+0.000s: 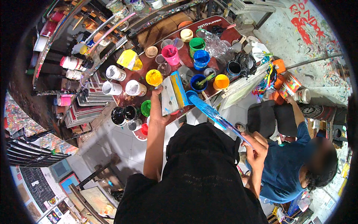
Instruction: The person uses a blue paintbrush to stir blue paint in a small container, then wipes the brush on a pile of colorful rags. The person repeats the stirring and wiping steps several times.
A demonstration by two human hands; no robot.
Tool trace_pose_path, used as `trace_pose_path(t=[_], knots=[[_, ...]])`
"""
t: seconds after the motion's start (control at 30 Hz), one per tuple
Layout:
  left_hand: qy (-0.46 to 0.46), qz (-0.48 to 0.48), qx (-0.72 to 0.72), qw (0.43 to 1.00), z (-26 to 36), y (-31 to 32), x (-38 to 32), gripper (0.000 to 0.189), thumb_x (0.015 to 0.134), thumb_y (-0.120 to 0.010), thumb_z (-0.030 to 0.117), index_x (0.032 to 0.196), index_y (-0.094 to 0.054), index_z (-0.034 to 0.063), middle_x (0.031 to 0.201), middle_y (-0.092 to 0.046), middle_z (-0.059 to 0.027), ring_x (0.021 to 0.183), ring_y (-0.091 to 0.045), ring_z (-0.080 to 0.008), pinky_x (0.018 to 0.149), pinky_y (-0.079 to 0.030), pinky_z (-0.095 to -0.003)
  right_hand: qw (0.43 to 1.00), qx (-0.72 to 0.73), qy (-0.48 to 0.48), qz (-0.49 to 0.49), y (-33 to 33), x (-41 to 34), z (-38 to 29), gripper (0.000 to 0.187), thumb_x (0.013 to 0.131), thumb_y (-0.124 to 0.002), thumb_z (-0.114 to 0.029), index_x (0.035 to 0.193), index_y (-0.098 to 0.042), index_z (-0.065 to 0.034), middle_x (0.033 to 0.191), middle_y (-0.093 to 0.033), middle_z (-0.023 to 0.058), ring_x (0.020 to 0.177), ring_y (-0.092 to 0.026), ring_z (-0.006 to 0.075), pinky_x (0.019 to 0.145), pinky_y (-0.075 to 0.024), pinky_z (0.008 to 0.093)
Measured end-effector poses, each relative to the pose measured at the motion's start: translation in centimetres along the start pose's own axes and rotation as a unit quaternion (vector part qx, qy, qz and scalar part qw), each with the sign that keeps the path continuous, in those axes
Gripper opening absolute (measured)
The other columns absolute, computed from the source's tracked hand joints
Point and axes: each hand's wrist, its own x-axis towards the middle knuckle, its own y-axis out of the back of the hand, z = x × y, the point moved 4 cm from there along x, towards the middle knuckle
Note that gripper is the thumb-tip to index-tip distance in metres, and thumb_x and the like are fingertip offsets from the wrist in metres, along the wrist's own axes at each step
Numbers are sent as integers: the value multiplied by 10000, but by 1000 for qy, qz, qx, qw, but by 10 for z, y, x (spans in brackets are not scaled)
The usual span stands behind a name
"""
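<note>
My left hand [160, 109] grips a squeegee [171, 96] with a pale handle; yellow and blue ink coats its blade edge. My right hand [256, 145] is closed on the end of a long stirring stick [214, 113] smeared with blue ink. The stick's far end lies over a small blue ink tub [192, 96], close beside the squeegee blade. Just beyond stand a dark blue tub [199, 83] with a green-handled tool in it, a yellow tub [153, 77] and an orange-yellow tub [221, 82].
More ink tubs, pink [170, 55] and green [197, 47], crowd the dark red table [131, 75]. Framed screens [246, 84] lean at its right edge. A person in a blue shirt [285, 170] is close on the right, an arm stretched towards buckets. Shelves with containers stand left.
</note>
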Motion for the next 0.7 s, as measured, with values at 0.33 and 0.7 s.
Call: trace_pose_path(t=[0.33,0.7], knots=[[-40,24,20,999,8,3,9,514,886,-625,315,1302,-490,45,1113,-654,-112,966,-685,-246,851,-572,-404,998,-10,62,-32,5,15,-3,218,855,-675,-58,1057,-748,-17,667,-639,44,567,-549,170,546,-408,304],[-146,42,79,985,28,-5,-7,337,872,-660,168,1163,-588,14,1031,-662,-86,950,-656,-193,833,-537,-329,996,-46,70,-21,3,28,-17,365,705,-731,-17,1066,-761,-58,648,-579,39,563,-520,197,541,-395,323]])
